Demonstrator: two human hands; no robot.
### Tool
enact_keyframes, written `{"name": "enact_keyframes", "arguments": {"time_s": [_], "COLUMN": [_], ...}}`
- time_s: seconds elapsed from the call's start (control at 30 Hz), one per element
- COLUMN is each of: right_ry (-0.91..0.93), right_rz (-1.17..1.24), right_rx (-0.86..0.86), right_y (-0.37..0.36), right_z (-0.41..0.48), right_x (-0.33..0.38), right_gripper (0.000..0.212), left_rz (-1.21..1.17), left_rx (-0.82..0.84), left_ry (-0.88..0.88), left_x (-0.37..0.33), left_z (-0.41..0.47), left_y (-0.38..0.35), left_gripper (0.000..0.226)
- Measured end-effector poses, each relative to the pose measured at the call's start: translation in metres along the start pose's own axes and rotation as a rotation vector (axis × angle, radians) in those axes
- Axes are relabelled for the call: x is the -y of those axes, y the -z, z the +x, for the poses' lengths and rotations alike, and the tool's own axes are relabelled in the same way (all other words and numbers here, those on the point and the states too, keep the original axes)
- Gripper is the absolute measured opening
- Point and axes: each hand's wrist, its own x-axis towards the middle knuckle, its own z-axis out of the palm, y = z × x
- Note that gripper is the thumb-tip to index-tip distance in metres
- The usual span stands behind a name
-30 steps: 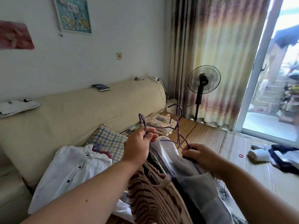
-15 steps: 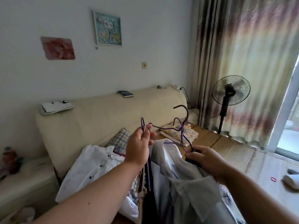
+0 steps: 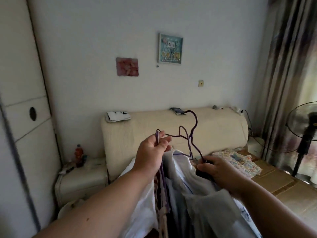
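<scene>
From the head camera, you have a bunch of thin purple wire hangers (image 3: 196,121) held up in front of your chest, between both hands and in front of the cream headboard (image 3: 219,129). The wire is slender and dark violet, bent into rounded hooks. Two hooks show: the taller one rises above the headboard's top edge, and a shorter one stands just to its left. Both hooks point up and curl over to the left.

The hangers' long axis runs across you, from your left hand (image 3: 151,153) down and to the right to your right hand (image 3: 223,170).

Your left hand is closed around the looped wire ends, thumb on top. Your right hand is curled around the wire necks and a dark bit of cloth.

A pale grey shirt (image 3: 202,191) and a white garment (image 3: 144,203) hang down from the hangers toward you, with dark and striped cloth between them.
</scene>
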Motion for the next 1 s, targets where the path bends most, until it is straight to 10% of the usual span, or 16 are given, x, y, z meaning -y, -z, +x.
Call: {"name": "enact_keyframes", "arguments": {"time_s": [0.37, 0.67, 1.0], "right_ry": [0.252, 0.413, 0.547], "right_rz": [-0.077, -0.05, -0.235], "right_rx": [0.251, 0.312, 0.787], "right_y": [-0.133, -0.216, -0.325], "right_z": [-0.005, -0.061, -0.117], "right_x": [0.108, 0.185, 0.234], "right_gripper": [0.007, 0.02, 0.027], "left_rz": [0.577, 0.436, 0.481], "left_rx": [-0.386, -0.691, -0.823], "left_ry": [-0.334, -0.467, -0.367], "left_x": [-0.096, -0.163, -0.199], "left_z": [-0.059, -0.148, -0.221], "left_y": [0.101, 0.205, 0.288], "left_gripper": [0.015, 0.022, 0.015]}}
